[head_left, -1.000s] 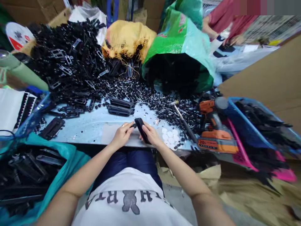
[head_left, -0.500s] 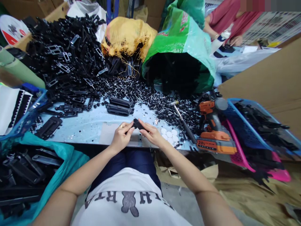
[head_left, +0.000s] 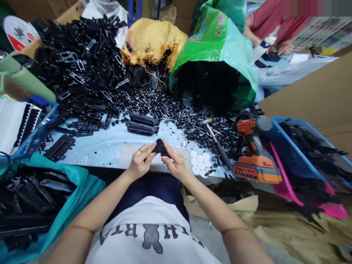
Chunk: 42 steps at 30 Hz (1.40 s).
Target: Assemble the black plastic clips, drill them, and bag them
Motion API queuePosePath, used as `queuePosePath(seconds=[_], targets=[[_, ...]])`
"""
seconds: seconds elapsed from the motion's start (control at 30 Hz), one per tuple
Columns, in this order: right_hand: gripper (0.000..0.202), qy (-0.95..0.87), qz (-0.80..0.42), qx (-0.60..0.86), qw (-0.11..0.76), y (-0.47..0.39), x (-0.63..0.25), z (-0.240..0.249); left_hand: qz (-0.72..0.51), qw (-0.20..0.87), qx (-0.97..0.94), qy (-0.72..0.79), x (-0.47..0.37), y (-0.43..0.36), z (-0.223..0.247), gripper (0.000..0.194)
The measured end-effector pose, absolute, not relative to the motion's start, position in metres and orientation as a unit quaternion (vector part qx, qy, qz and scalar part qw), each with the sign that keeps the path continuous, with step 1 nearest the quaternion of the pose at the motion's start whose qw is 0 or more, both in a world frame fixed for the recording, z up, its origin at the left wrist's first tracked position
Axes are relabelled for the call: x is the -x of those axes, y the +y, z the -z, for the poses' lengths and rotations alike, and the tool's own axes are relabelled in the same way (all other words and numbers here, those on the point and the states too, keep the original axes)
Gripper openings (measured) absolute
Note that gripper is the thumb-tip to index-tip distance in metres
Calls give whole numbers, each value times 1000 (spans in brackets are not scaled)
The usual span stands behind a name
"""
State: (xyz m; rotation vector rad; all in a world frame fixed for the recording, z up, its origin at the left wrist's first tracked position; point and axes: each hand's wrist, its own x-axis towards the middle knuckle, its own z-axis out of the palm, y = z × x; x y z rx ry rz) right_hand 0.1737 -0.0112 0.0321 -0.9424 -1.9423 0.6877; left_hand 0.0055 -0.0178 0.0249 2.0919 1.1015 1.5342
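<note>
Between my two hands, just above the table's front edge, is a small black plastic part [head_left: 161, 147] with a ridged face. My left hand [head_left: 141, 160] pinches its left end between thumb and fingers. On the other side, the thumb and fingers of my right hand [head_left: 176, 162] close on its right end. Beyond the hands lie a few long black plastic pieces [head_left: 141, 124] side by side. A grey board [head_left: 128, 156] lies under and beside my left hand. White round discs [head_left: 200, 161] rest to the right of my right hand.
A hammer [head_left: 218, 146] and an orange cordless drill [head_left: 254, 154] lie at right, before a blue basket [head_left: 305, 135]. Behind are loose black-headed pins [head_left: 154, 101], heaped black parts [head_left: 77, 62] and a green sack [head_left: 200, 44]. A teal bag [head_left: 82, 179] hangs left. Another person's hand [head_left: 284, 47] shows far right.
The black part has turned in my fingers, so its ridged face now shows. My right hand has shifted its hold slightly. The whole view has moved a little.
</note>
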Motion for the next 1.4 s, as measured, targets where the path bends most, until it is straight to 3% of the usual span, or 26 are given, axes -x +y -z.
queuePosePath(seconds=[0.23, 0.4, 0.47, 0.97, 1.07, 1.13, 1.23, 1.3, 1.4], targets=[[54, -838, -234, 357, 342, 0, -191, -39, -477, 177, -785, 353, 2, 3, -38, 36], [54, -753, -245, 435, 428, -4, -167, -38, -591, 97, -658, 457, -31, -3, -42, 36], [55, -750, -261, 434, 426, -6, -160, -37, -605, 90, -642, 462, -36, -5, -44, 35], [58, -759, -247, 423, 428, 0, -150, -22, -508, 202, -745, 383, 13, 26, -47, 32], [58, -774, -268, 428, 381, 5, -150, -18, -484, 220, -735, 420, 12, 23, -37, 32], [57, -815, -262, 427, 291, 22, -157, -18, -470, 214, -699, 496, 9, 16, -24, 35], [50, -852, -191, 460, 161, 73, -183, -25, -386, 165, -671, 611, 5, 1, -6, 40], [46, -823, -111, 531, 168, 122, -208, -34, -288, 124, -733, 603, 5, -4, -1, 43], [45, -703, 25, 682, 200, 195, -247, -45, -156, 89, -867, 465, 5, 1, -3, 41]])
